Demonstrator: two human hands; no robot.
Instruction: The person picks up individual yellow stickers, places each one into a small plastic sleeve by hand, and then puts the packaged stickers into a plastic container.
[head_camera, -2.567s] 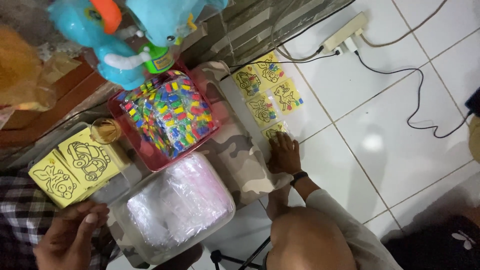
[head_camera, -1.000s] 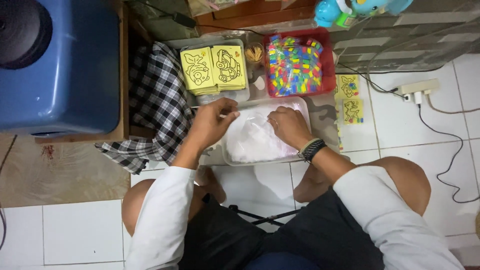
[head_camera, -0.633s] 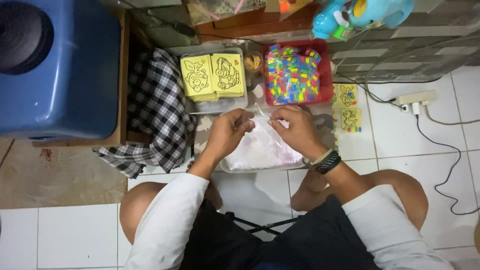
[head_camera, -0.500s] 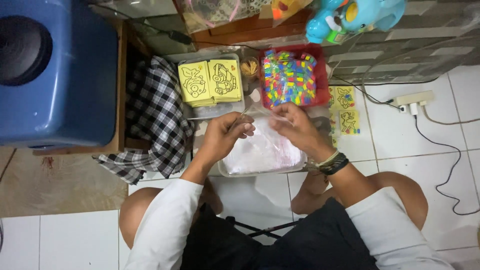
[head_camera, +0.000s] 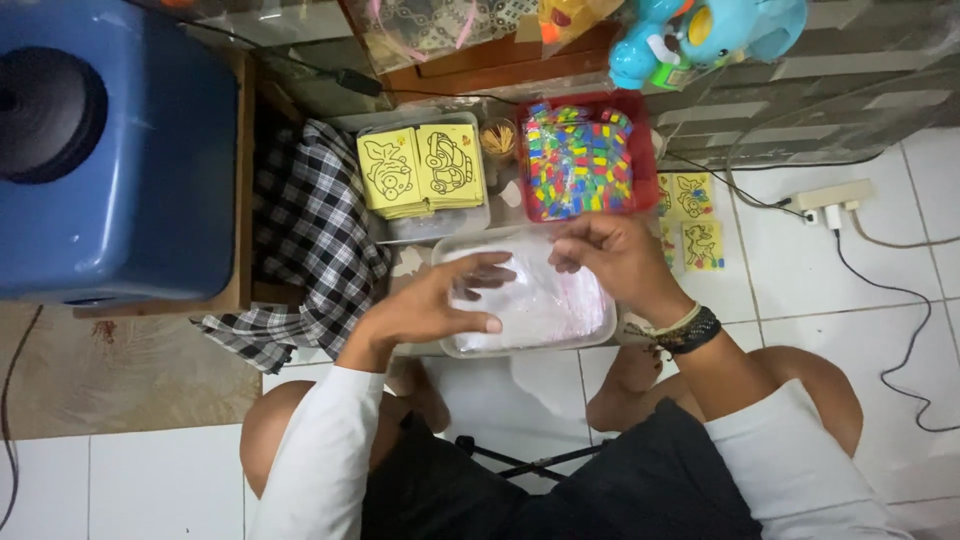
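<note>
While both hands hover over the clear tray (head_camera: 455, 345) of plastic bags (head_camera: 540, 305), the left hand (head_camera: 435, 305) spreads its fingers across them; the right hand (head_camera: 610, 255) pinches one near the far rim, just beside the red tray (head_camera: 648, 165).

Home floor, craft corner: white floor tiles (head_camera: 880, 330), power strip (head_camera: 825, 196) at right, checked cloth (head_camera: 300, 240) at left, blue toy (head_camera: 700, 30) far, red tray (head_camera: 640, 150) of coloured pieces.
</note>
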